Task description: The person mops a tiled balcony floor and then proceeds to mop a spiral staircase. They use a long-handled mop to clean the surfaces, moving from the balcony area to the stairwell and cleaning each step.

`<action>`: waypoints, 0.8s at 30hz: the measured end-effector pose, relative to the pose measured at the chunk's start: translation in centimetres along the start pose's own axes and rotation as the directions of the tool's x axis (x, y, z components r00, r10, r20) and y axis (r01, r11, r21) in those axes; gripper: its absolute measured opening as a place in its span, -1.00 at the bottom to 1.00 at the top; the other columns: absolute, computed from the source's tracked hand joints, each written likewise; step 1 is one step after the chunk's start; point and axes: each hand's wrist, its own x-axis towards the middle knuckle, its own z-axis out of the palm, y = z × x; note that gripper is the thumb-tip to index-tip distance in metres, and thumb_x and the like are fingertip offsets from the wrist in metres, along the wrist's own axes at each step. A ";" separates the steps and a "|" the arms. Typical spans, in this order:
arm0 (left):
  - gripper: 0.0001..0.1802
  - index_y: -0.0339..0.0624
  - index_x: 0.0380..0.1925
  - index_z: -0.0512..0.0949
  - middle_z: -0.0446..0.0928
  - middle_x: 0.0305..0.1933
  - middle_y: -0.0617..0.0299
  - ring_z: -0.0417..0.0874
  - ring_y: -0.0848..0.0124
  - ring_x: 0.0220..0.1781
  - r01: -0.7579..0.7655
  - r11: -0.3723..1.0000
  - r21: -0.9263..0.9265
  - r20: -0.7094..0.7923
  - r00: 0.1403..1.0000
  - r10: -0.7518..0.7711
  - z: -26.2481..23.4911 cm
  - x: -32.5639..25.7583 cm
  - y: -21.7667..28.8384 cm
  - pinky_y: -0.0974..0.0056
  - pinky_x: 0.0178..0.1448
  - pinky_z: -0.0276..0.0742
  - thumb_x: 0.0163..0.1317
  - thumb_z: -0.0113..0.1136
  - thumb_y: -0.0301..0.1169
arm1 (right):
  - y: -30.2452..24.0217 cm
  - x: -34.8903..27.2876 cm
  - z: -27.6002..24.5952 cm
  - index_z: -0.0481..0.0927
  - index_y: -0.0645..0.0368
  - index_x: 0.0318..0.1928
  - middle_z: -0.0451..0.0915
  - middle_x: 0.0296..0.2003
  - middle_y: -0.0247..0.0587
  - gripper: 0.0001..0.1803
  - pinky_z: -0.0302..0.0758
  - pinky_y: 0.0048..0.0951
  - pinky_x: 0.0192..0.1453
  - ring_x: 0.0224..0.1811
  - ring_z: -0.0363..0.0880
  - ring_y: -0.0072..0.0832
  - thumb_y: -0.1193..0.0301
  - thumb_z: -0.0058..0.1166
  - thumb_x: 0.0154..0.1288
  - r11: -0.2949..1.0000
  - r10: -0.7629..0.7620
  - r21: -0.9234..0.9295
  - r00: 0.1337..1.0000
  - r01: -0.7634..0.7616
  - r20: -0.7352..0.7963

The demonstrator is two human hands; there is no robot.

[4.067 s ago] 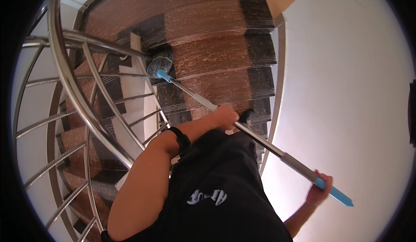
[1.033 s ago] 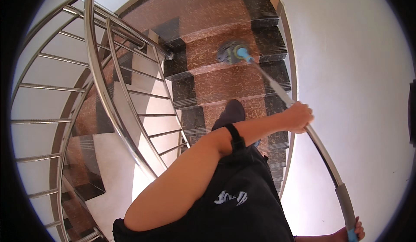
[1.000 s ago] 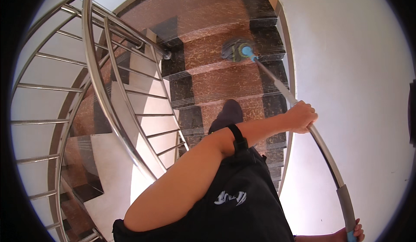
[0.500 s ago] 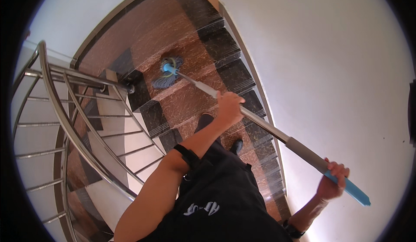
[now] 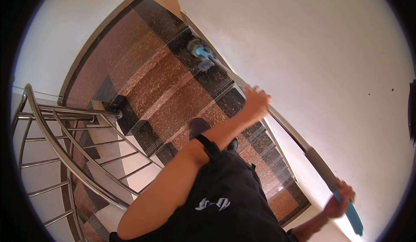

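A string mop has a long metal handle [image 5: 291,129] that slants across the right half of the view. My left hand [image 5: 256,104] is closed around its middle, close to the white wall. Lower right, my right hand [image 5: 341,199] wraps the handle near its blue end grip [image 5: 355,220]. At the far end, the mop head [image 5: 201,53] with grey strings and a blue socket rests on a dark stair tile by the wall; it is slightly blurred.
Brown and black stone steps [image 5: 167,79] run between the white wall [image 5: 303,47] on the right and a curved steel railing [image 5: 65,127] on the left. My shoe [image 5: 233,145] stands on the stairs below me. Beyond the steps lies a brown landing [image 5: 125,30].
The mop head has swept right, from the brown middle of a step to the dark tiles beside the wall. Both hands moved right with the handle, and my view shifted.
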 end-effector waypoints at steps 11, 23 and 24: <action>-0.87 0.05 -0.45 0.63 0.58 -0.41 0.33 0.57 0.19 -0.17 0.014 1.000 0.007 -0.101 0.995 -0.013 -3.2 -6.4 -6.9 -0.19 0.22 0.22 0.04 0.42 -0.30 | 6.3 -1.1 3.6 0.33 0.14 -0.47 0.41 -0.49 -0.14 -0.78 0.58 0.14 0.07 -0.26 0.56 -0.15 0.35 -0.07 0.31 0.938 0.050 0.346 0.997 -0.028 -0.054; -0.86 -0.03 -0.30 0.68 0.64 -0.07 0.20 0.51 0.16 0.18 -0.050 0.991 -0.126 0.052 0.997 0.057 -0.1 -1.3 -0.8 -0.35 0.47 -0.06 0.10 0.38 -0.39 | 2.6 0.5 1.5 0.39 0.18 -0.36 0.46 -0.39 -0.15 -0.81 0.49 0.19 0.23 -0.06 0.62 -0.08 0.34 -0.01 0.33 0.952 0.012 0.304 1.000 -0.017 0.020; -0.85 -0.02 -0.33 0.68 0.63 -0.01 0.22 0.48 0.15 0.24 -0.073 0.996 -0.051 -0.018 0.997 0.072 -0.5 0.3 -1.8 -0.26 0.45 0.04 0.11 0.40 -0.28 | 2.9 0.3 2.1 0.39 0.18 -0.36 0.47 -0.39 -0.15 -0.80 0.49 0.19 0.23 -0.04 0.62 -0.07 0.33 0.01 0.33 0.949 -0.132 0.302 0.985 0.092 0.114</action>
